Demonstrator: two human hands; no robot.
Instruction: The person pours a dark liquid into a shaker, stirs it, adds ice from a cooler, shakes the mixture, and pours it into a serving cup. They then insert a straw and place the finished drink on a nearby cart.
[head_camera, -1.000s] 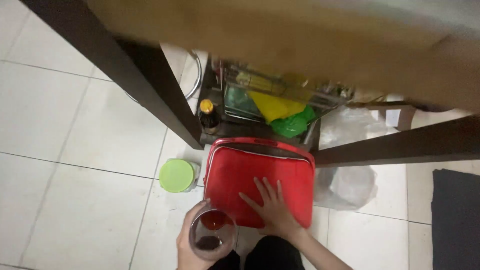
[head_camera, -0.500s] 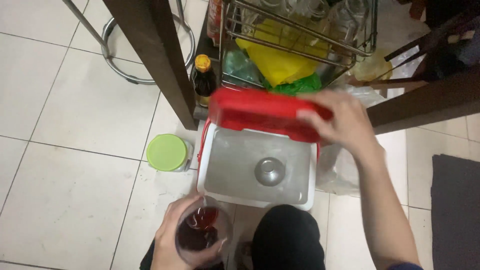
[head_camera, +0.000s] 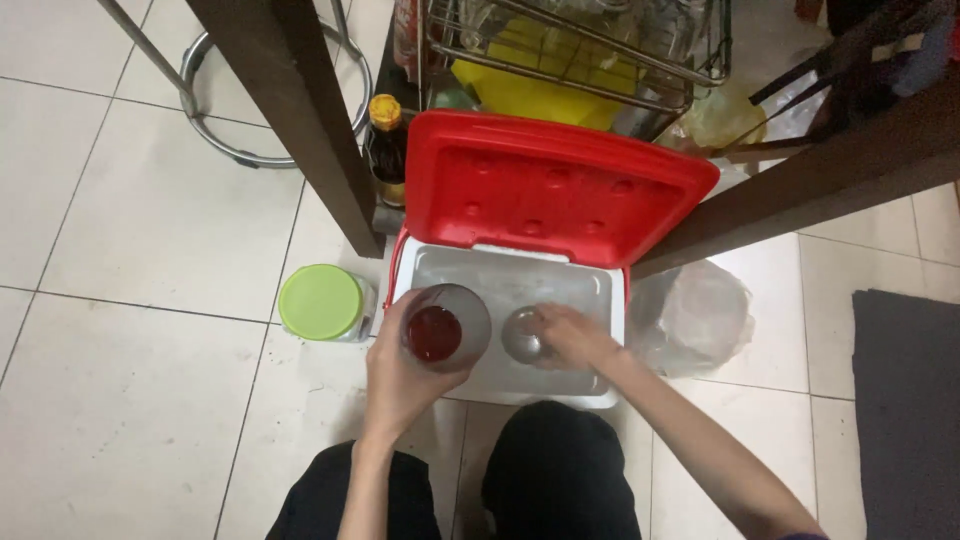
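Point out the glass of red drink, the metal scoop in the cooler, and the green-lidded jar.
glass of red drink (head_camera: 437, 333), head view, on the red liquid inside.
metal scoop (head_camera: 522, 336), head view, on its round bowl.
green-lidded jar (head_camera: 320, 301), head view, on the lid's middle.

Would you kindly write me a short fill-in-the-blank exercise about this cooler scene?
1. The cooler's lid is red and stands ____.
2. The left hand holds a glass of ____ liquid.
3. The right hand reaches inside the cooler to a round ____ scoop.
4. The jar on the floor has a ____ lid.

Missing words: open; red; metal; green
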